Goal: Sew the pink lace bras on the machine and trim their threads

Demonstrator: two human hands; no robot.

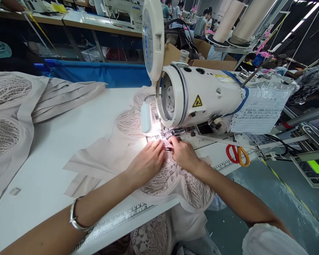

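A pale pink-beige lace bra (159,180) lies under the head of a white sewing machine (210,95) and hangs over the table's front edge. My left hand (151,157) rests on the cloth just left of the lit needle area, fingers laid forward and a ring on one. To its right, my right hand (184,154) is closed, thumb and forefinger pinching the bra's edge close to the presser foot (175,132). A thin dark metal tip (168,149) shows between the hands; its kind is unclear. Fingertips are partly hidden by cloth and glare.
More lace bras (23,106) are piled at the table's left. Scissors with red and orange handles (238,156) hang at the right, near a control box (313,166). A small lamp (146,117) stands by the needle. Thread cones (228,21) and co-workers are behind.
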